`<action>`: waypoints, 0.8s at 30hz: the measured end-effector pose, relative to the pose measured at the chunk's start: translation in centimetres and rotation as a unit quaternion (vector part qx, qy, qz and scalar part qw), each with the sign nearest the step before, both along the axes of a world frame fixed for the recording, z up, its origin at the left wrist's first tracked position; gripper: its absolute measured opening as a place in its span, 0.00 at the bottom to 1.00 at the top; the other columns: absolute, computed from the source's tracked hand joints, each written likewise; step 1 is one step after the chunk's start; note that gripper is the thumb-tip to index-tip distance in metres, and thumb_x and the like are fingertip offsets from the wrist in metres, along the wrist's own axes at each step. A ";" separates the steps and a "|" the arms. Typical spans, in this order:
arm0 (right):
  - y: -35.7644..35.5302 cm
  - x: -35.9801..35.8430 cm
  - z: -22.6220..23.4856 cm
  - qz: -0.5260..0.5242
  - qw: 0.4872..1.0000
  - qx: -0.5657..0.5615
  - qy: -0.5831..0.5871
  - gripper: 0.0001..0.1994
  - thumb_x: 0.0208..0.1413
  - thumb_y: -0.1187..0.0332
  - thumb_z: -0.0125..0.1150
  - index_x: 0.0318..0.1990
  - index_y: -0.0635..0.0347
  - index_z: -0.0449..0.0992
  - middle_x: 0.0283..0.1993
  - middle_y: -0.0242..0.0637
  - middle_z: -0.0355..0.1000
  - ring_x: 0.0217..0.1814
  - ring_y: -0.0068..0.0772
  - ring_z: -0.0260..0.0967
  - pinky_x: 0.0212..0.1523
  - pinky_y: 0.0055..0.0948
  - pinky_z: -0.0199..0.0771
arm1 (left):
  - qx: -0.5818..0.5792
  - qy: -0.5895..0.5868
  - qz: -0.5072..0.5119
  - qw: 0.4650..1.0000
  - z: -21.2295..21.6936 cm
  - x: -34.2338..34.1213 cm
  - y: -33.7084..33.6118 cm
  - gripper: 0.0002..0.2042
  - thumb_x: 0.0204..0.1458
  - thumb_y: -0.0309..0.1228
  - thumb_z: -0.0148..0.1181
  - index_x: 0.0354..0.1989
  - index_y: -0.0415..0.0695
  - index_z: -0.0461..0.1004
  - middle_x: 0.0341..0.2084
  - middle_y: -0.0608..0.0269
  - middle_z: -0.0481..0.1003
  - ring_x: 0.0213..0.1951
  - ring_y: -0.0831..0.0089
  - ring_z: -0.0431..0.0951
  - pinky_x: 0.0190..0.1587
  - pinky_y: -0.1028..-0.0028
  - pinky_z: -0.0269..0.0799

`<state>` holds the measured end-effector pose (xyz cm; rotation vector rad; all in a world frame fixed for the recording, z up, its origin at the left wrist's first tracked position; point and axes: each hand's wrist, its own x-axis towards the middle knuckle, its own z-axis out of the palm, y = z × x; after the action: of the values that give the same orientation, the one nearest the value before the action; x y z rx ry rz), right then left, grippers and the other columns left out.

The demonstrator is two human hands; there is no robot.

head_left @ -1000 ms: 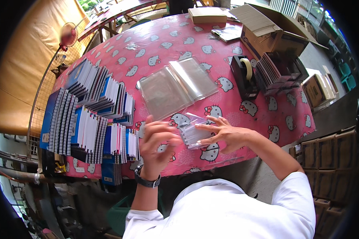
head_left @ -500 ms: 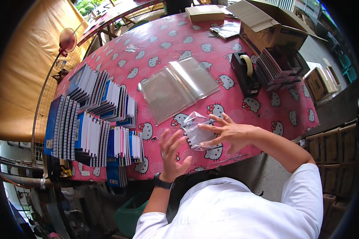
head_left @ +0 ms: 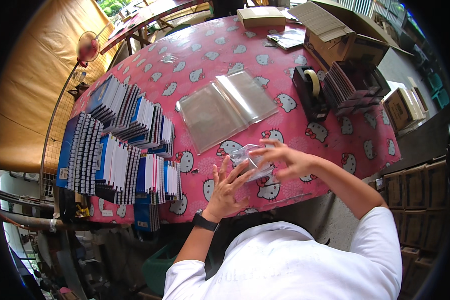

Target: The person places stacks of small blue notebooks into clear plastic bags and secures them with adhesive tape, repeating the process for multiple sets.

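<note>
Two hands (head_left: 226,194) (head_left: 292,163) splay over glossy, crinkled clear plastic (head_left: 260,173).

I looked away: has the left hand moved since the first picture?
Yes, the left hand moved rightward, away from the notebook stacks, toward the small clear packet.

Clear plastic wrapper (head_left: 244,151): small, transparent, glossy, loosely creased toward its far end, with bright glints along the folds.
Small booklet (head_left: 261,174): pale, seen through the plastic, outline partly hidden, cover details too small to tell.
Pose: lying on the pink patterned tablecloth (head_left: 327,155), slightly askew.
Place: near the front edge, between left hand (head_left: 225,193) and right hand (head_left: 292,161), partly covered by both.
</note>
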<state>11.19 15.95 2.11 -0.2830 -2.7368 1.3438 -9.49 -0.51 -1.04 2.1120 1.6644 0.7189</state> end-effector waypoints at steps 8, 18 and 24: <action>-2.2 -9.0 1.4 -0.240 0.954 0.179 -0.037 0.12 0.47 0.59 0.63 0.37 0.51 0.78 0.31 0.34 0.76 0.47 0.39 0.67 0.51 0.39 0.56 | 0.031 0.018 0.007 0.999 -1.2 -0.2 -0.3 0.36 0.34 0.36 0.67 0.59 0.60 0.65 0.64 0.66 0.55 0.67 0.51 0.45 0.62 0.36 0.35; 1.8 -5.8 2.5 -0.383 0.923 -0.022 0.040 0.10 0.51 0.68 0.63 0.40 0.61 0.75 0.26 0.39 0.75 0.29 0.24 0.73 0.31 0.25 0.72 | 0.038 -0.001 -0.005 0.999 -1.0 -0.1 -0.1 0.38 0.33 0.33 0.67 0.60 0.62 0.64 0.64 0.69 0.55 0.66 0.53 0.48 0.61 0.34 0.37; 1.6 -6.9 1.4 -0.329 0.938 -0.097 0.049 0.10 0.49 0.72 0.63 0.39 0.62 0.76 0.29 0.38 0.74 0.32 0.23 0.72 0.33 0.25 0.71 | 0.040 -0.004 -0.012 0.999 -1.1 -0.3 0.0 0.38 0.32 0.34 0.69 0.60 0.63 0.64 0.64 0.68 0.55 0.66 0.52 0.48 0.61 0.35 0.37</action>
<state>4.34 17.55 3.54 -1.0054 -2.1138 1.3551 -9.79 -0.51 -2.13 2.1764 1.6290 0.7986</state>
